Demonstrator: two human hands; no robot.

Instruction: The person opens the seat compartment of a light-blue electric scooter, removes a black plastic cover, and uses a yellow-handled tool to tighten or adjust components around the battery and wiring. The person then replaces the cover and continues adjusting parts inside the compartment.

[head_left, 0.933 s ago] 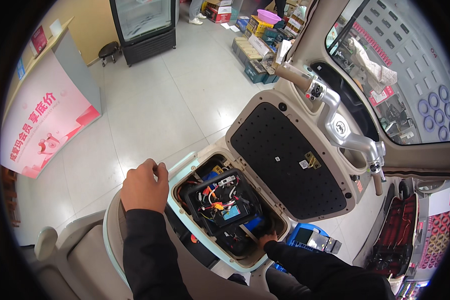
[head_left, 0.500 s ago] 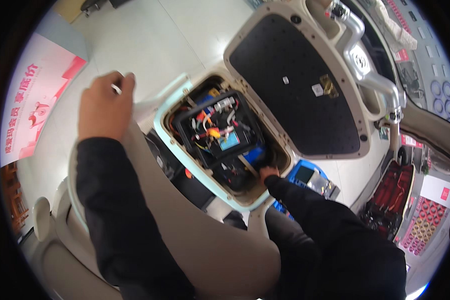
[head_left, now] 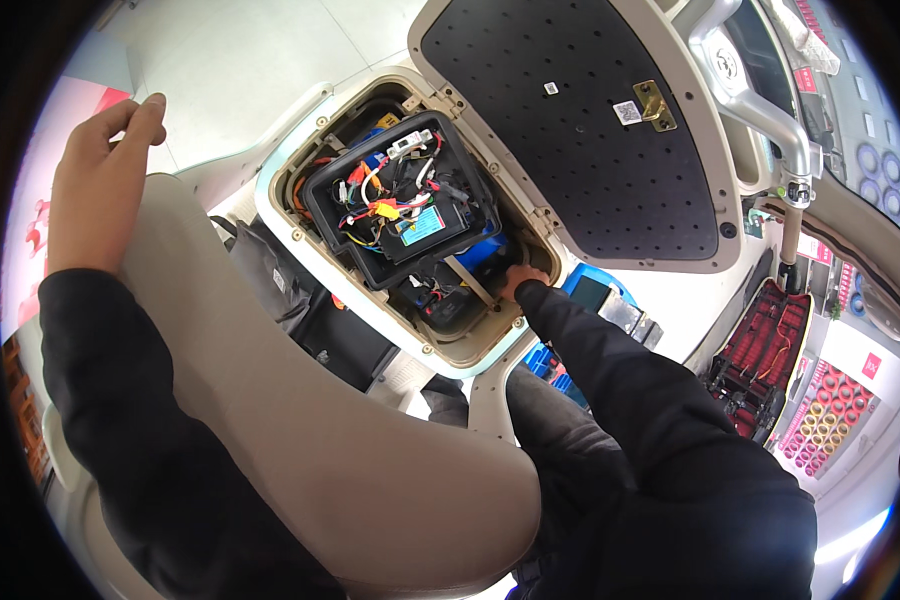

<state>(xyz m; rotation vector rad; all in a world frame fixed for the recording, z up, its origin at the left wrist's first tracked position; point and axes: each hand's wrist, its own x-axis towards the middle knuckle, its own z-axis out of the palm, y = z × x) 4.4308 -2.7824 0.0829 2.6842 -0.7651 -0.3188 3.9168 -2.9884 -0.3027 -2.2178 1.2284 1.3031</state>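
My left hand [head_left: 100,185] is raised at the left, over the beige seat [head_left: 330,450], fingers curled with thumb close to them; what they hold, if anything, is hidden. My right hand [head_left: 523,278] reaches into the right end of the vehicle's open storage compartment [head_left: 293,232], fingers bent and partly hidden, on something I cannot make out. In the compartment sits a black tray [head_left: 326,195] with a controller box and tangled coloured wires with connectors [head_left: 385,208]; blue and black components lie beside and below it. The compartment's black-lined lid [head_left: 560,150] stands open behind it.
A silver handlebar [head_left: 760,120] rises beyond the lid. Right of my right arm are a blue case with tools [head_left: 598,290], a red-lined open component [head_left: 765,355] and a display of coloured rings [head_left: 825,420]. A pink-and-white counter [head_left: 50,230] is at the far left.
The view has tilted downward, so the compartment appears higher. My left hand has moved leftward, away from the compartment. My right hand remains at the compartment's right end.
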